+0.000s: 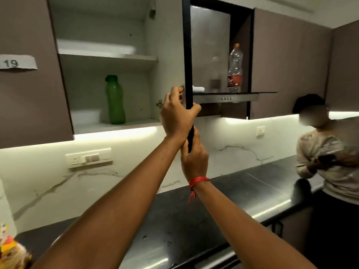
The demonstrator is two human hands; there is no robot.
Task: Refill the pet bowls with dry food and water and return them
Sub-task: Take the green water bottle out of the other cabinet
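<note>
No pet bowl is in view. An upper cabinet stands open, and its black-framed frosted-glass door swings out toward me. My left hand grips the door's black edge near its lower end, thumb on the right side. Just below it, my right hand, with a red thread at the wrist, holds the door's bottom corner. Inside the cabinet a green bottle stands on the lower shelf. A clear plastic bottle with a red label stands on top of the range hood, seen beside the door.
White containers sit on both cabinet shelves. A dark countertop runs below, with a switch panel on the marble wall. A colourful bag shows at the bottom left. Another person stands at the right, holding a dark object.
</note>
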